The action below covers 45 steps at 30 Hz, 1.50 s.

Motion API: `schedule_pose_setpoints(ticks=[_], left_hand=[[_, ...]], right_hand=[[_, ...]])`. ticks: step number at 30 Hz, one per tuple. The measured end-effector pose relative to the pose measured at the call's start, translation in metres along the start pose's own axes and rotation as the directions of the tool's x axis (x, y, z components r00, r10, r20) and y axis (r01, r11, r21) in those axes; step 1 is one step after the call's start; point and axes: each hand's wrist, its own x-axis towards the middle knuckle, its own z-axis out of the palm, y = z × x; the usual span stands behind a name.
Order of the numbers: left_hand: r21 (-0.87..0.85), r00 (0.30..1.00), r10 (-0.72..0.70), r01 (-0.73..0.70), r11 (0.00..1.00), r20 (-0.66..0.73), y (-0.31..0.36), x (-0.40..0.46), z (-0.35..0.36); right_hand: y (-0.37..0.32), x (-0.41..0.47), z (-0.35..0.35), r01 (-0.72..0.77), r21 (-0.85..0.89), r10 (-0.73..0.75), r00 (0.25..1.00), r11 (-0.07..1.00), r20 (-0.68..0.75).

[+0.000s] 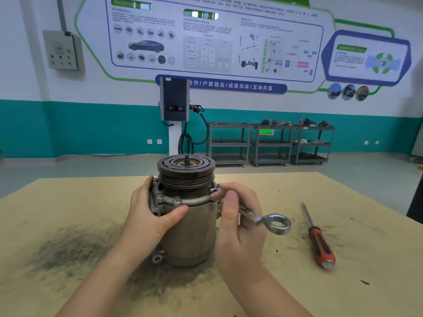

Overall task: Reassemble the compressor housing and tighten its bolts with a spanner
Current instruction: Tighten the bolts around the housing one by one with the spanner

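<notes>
Gripping the compressor [186, 216] from its left side, the left hand [150, 212] has its fingers curled round the flange, thumb laid across the front of the silvery housing just below the bolted rim. The right hand [238, 223] is closed round the shank of a spanner [266, 221], fingers wrapped over it and thumb pressed on top; the spanner's ring end juts out to the right, free of the hand, while its other end is hidden at the rim of the compressor under the fingertips, so whether it sits on a bolt cannot be told.

One compressor stands upright near the middle of the worktop [57, 202], its dark grooved pulley [185, 171] on top with a short threaded shaft rising from the centre. Three bolt heads show along the near flange. One spanner is in view, and one screwdriver [319, 239] with an orange and black handle lies well apart to the right, its blade pointing away from the person.

The worktop is a tan board, smeared with dark grime round the base of the compressor and out to the left. Beyond it lies a grey floor, a wall painted teal below and white above, a large printed wall chart [215, 35], a wall-mounted charging unit [175, 99] with a hanging cable, and three grey shelf trolleys [270, 144] side by side.
</notes>
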Motion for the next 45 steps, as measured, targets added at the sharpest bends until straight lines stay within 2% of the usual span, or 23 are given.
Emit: schedule_pose_setpoints(ticks=[3,4,6,9,11,17,22,24,25,28,31,33,35,37,39,42,45], left_hand=[[0.012,1.000,0.002,-0.002,1.000,-0.005,0.000,-0.001,0.000],[0.010,1.000,0.000,0.000,1.000,-0.004,0.000,-0.001,-0.001],[0.004,1.000,-0.002,0.002,1.000,0.005,0.001,-0.001,-0.001],[-0.006,1.000,-0.007,0.007,1.000,0.016,0.003,-0.002,-0.001],[-0.012,1.000,-0.010,0.011,1.000,0.026,0.005,-0.002,-0.001],[-0.005,0.999,-0.010,0.011,1.000,0.044,0.005,-0.003,-0.002],[-0.006,0.999,-0.013,0.013,1.000,0.043,0.006,-0.003,-0.001],[-0.006,0.999,-0.017,0.017,1.000,0.039,0.005,-0.003,-0.001],[-0.007,0.999,-0.022,0.023,1.000,0.036,0.005,-0.003,-0.001],[-0.017,0.999,-0.028,0.029,0.999,0.033,0.004,-0.003,0.000],[-0.011,0.999,-0.034,0.035,0.999,0.016,0.003,-0.003,0.002],[-0.004,0.999,-0.038,0.038,0.999,0.008,0.002,-0.003,0.003],[-0.003,0.999,-0.037,0.037,0.999,0.006,0.002,-0.003,0.004],[-0.012,0.999,-0.033,0.033,0.999,-0.006,0.003,-0.004,0.005],[-0.032,0.999,-0.031,0.030,0.999,-0.021,0.003,-0.004,0.007],[-0.046,1.000,-0.028,0.028,0.999,-0.012,0.003,-0.005,0.006],[-0.033,1.000,-0.012,0.012,0.999,-0.014,0.005,-0.005,0.005]], right_hand=[[-0.004,0.009,-0.004,-0.006,0.000,0.006,0.997,1.000,0.076],[-0.006,0.014,-0.007,-0.037,0.044,0.035,0.998,0.998,0.050],[-0.007,0.025,-0.013,-0.171,0.218,0.190,0.979,0.961,-0.071],[0.000,0.039,-0.021,-0.410,0.467,0.503,0.859,0.783,-0.089],[0.007,0.045,-0.025,-0.503,0.539,0.619,0.784,0.676,-0.044],[0.017,0.050,-0.030,-0.561,0.608,0.675,0.736,0.562,0.055],[0.020,0.058,-0.035,-0.667,0.597,0.727,0.659,0.447,0.193],[0.021,0.058,-0.036,-0.682,0.593,0.738,0.643,0.429,0.205],[0.022,0.056,-0.035,-0.675,0.581,0.741,0.648,0.454,0.174],[0.023,0.045,-0.027,-0.597,0.495,0.691,0.723,0.631,-0.009],[0.018,0.038,-0.022,-0.549,0.413,0.635,0.766,0.727,-0.098],[0.013,0.033,-0.020,-0.465,0.330,0.537,0.825,0.822,-0.176],[0.005,0.023,-0.014,-0.305,0.233,0.357,0.906,0.923,-0.229],[-0.002,0.008,-0.003,-0.158,0.182,0.188,0.969,0.970,-0.161],[-0.009,-0.006,0.007,-0.101,0.114,0.102,0.995,0.988,0.001],[-0.014,-0.013,0.011,-0.026,-0.053,0.036,0.980,0.998,0.197],[-0.016,0.002,0.004,-0.021,-0.050,0.033,0.968,0.999,0.249]])
